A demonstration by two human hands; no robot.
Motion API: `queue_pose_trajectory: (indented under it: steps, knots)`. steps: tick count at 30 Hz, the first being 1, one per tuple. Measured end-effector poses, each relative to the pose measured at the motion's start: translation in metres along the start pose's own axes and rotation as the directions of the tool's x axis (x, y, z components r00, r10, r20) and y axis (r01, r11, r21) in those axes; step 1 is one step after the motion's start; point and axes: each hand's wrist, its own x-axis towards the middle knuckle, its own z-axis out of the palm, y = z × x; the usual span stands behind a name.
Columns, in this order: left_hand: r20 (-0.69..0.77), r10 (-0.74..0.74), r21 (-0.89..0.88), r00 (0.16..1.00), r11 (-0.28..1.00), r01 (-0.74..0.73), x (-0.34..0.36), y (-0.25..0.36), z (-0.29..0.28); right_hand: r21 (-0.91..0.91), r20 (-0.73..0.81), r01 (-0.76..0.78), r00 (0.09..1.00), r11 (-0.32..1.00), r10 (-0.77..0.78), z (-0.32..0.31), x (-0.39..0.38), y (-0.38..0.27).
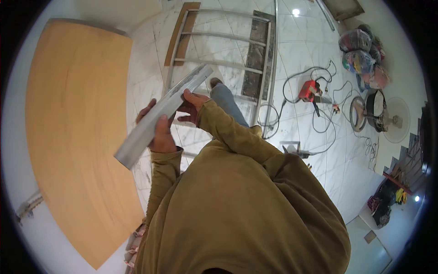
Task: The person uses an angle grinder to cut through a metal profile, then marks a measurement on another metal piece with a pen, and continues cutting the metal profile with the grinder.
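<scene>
A grey metal tube [159, 112], flat-sided, is held slantwise in front of my chest, its near end to the lower left. My left hand [163, 136] is closed round it, thumb on the near side and fingertips showing past the far side. Farther up the tube, my right hand [195, 106] grips its edge with the thumb on top; the other fingers curl underneath and are partly hidden. Beyond my hands a metal frame with several crossbars [219, 35] lies on the floor, with one of my legs [228, 102] beside its near part.
A large wooden panel [82, 132] stands at my left. To the right lie a red machine [310, 90] and tangled cables [292, 75]. Filled plastic bags [358, 60] and a fan [396, 119] are by the right wall. Boards [181, 34] lie under the frame.
</scene>
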Motion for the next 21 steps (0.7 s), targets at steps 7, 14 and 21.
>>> queue_pose_trajectory:
  steps: [7, 14, 21]
  knots:
    - [0.099, -0.068, 0.007, 0.993, 0.998, 0.068, 0.258, 0.012, -0.017, -0.741, -0.295, -0.117, 0.941, 0.661, -0.164, -0.106, 0.163, -0.122]
    - [0.133, 0.013, 0.133, 0.991, 0.991, -0.031, 0.467, 0.01, 0.015, -0.732, -0.595, -0.402, 0.771, 0.55, -0.227, -0.201, 0.309, -0.23]
    - [0.332, 0.157, -0.032, 0.93, 0.987, -0.155, 0.617, 0.029, -0.019, -0.528, -0.736, -0.374, 0.649, 0.763, -0.191, -0.128, 0.361, -0.29]
